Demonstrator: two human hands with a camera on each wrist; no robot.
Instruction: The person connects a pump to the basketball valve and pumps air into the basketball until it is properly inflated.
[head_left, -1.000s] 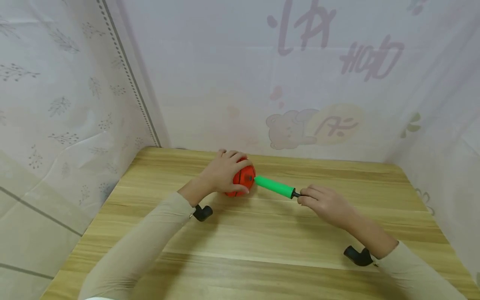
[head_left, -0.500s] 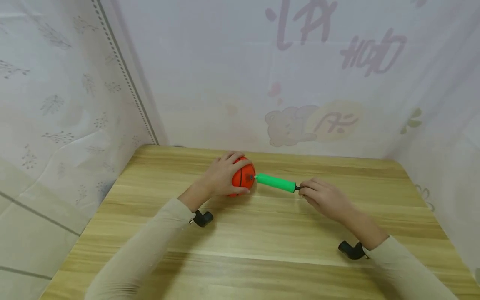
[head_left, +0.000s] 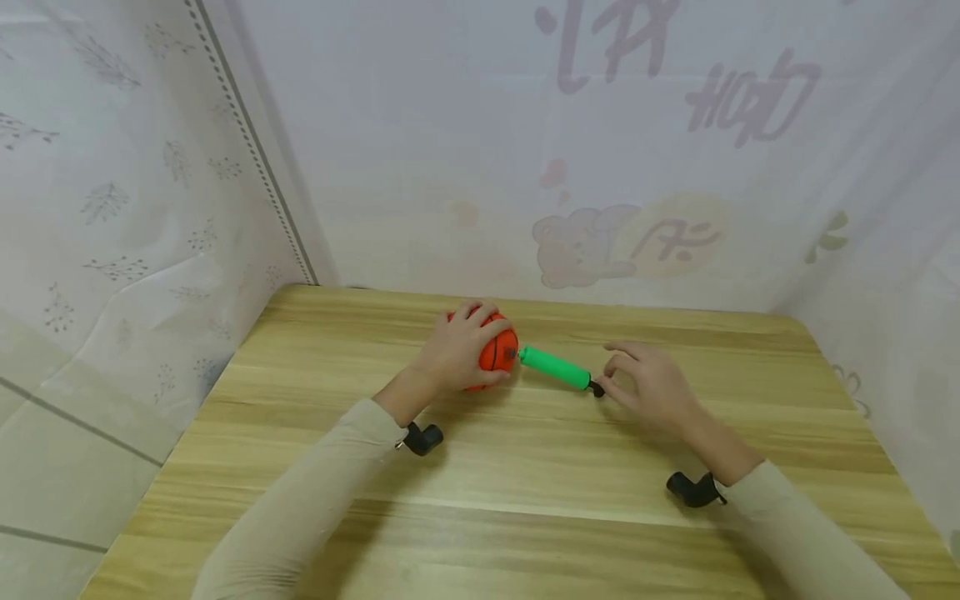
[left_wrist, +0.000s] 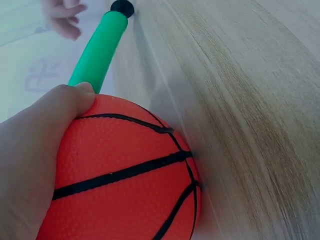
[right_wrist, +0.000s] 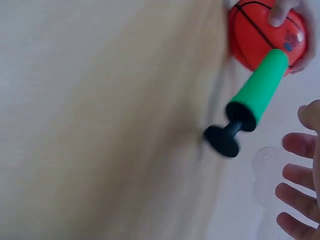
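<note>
My left hand (head_left: pixel 452 352) grips a small orange-red basketball (head_left: pixel 498 354) with black lines, fingers over its top and thumb on the near side. From the ball's right side sticks a green hand pump (head_left: pixel 555 368), joined to it by a thin tip. The black pump handle (right_wrist: pixel 221 141) is pushed nearly in, with a short shaft showing in the right wrist view. My right hand (head_left: pixel 648 385) is just right of the handle, fingers spread and apart from it. The left wrist view shows the left thumb (left_wrist: pixel 75 100) near where pump and ball meet.
Ball and pump are over a wood-grain table (head_left: pixel 525 500). A pale printed curtain (head_left: pixel 420 167) hangs behind the table's back edge and along both sides. Black camera mounts (head_left: pixel 693 490) sit at both wrists.
My right hand has let go of the pump handle and its fingers have spread. The pump's outer end swung up, then dipped. The left hand keeps its grip on the ball, shifted slightly right.
</note>
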